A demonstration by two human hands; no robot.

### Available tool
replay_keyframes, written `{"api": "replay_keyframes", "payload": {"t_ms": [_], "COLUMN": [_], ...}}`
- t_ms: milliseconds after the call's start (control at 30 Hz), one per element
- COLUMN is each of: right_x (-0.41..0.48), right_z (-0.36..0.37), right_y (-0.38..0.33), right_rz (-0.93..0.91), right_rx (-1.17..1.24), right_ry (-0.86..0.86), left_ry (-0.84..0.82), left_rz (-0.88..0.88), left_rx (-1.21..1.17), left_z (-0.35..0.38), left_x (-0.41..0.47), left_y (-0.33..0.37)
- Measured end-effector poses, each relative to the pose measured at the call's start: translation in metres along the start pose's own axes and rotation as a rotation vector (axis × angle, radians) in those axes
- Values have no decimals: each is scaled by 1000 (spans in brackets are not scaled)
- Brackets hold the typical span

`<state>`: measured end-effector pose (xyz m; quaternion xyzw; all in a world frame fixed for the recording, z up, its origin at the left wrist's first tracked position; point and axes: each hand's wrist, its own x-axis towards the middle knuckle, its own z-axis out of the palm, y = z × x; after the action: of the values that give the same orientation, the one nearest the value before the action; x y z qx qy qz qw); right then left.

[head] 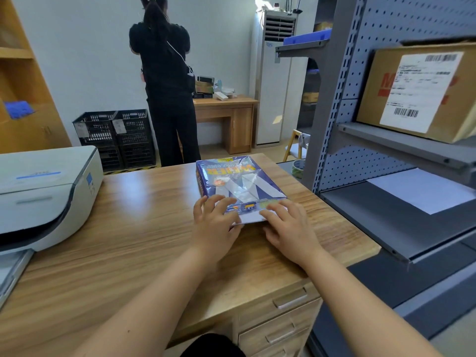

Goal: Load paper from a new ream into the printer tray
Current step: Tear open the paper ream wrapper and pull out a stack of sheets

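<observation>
- Both hands, left (216, 222) and right (288, 228), rest spread-fingered on the ream's (239, 181) near end, gripping nothing
- Ream lies on table (144, 202) at 12 o'clock; printer (43, 197) at 10
- Pin wrapper; peel flap (248, 217) gently

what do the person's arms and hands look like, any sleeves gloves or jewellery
Both arms are bare from the bottom of the frame to the fingers: no sleeves show. The left hand and right hand wear no gloves, and no watch, bracelet or ring is visible. The nails look short and unpainted.
</observation>
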<state>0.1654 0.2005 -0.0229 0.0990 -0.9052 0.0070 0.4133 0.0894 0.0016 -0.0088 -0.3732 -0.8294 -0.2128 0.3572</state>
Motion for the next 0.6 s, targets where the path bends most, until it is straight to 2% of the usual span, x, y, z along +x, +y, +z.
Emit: {"api": "replay_keyframes", "payload": {"t_ms": [167, 400, 500, 600], "right_x": [-4, -11, -16, -20], "right_z": [-13, -27, -36, -52], "right_y": [-13, -21, -23, -18], "right_rz": [124, 205, 219, 244], "right_rx": [38, 92, 120, 165], "right_ry": [42, 12, -65, -247], "left_ry": [26, -38, -14, 3], "left_rz": [69, 119, 104, 38], "left_rx": [-38, 19, 14, -16], "left_z": [-15, -26, -35, -41], "left_x": [-6, -20, -22, -23], "left_y": [15, 14, 18, 20]}}
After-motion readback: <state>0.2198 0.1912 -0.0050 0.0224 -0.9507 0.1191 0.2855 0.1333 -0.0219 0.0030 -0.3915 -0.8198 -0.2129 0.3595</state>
